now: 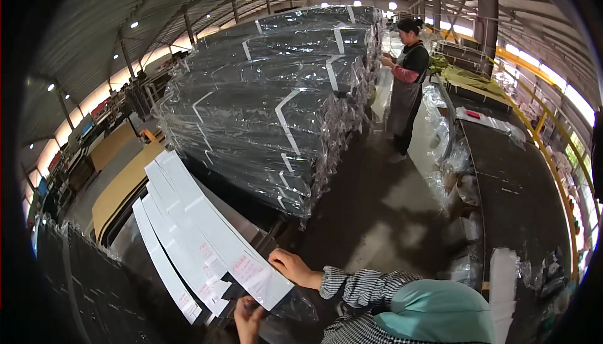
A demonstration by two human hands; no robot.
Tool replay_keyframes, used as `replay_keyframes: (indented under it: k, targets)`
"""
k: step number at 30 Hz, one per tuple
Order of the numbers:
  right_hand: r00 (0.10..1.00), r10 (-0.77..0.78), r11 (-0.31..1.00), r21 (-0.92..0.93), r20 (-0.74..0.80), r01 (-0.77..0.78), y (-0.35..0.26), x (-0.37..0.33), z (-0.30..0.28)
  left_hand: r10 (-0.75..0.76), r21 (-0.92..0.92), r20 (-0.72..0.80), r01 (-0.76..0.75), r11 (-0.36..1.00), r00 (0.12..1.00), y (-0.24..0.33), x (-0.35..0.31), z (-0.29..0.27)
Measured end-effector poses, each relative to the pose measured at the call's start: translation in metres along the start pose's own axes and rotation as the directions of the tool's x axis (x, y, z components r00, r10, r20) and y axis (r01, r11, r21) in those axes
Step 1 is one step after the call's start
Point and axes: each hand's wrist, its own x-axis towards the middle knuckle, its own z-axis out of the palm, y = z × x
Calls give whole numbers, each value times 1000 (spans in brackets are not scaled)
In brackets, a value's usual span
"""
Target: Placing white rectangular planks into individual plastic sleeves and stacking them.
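Note:
Long white paper strips (201, 215) with red print at their near ends lie overlapping on a dark stack in front of me. My right hand (295, 267), in a checked sleeve, is closed at the right edge of the top strip near its end. Below that end is my left hand (248, 320), its fingers curled in by the strip's lower corner. What lies inside the left fingers is hidden. Dark plastic film (298, 309) sits beside the strip's end, between and past my hands.
A tall pile of dark, film-wrapped packs (251, 105) with white strips stands ahead. Brown boards (129, 171) lie to the left. Another person (408, 86) stands in the aisle beyond. A long dark table (518, 193) with a yellow rail (556, 174) runs along the right.

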Motion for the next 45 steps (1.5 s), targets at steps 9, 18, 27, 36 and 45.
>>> replay_keyframes:
  k: [9, 18, 27, 36, 45]
  targets:
    - [960, 259, 935, 221, 110, -278, 2, -29, 4, 154, -50, -394, -189, 981, 906, -3, 23, 2]
    - [965, 262, 965, -3, 16, -262, 2, 57, 10, 260, 288, -552, -111, 951, 792, -40, 111, -19]
    - [998, 31, 998, 53, 60, -35, -15, -28, -15, 463, 333, -248, -374, 866, 851, 29, -28, 41]
    - [997, -6, 1000, 5, 71, 5, 19, -13, -8, 215, 115, -373, -185, 976, 902, 35, 0, 53]
    - [980, 42, 973, -230, 193, 3, 36, 31, 0, 315, 345, -154, -247, 905, 937, -57, 54, -58]
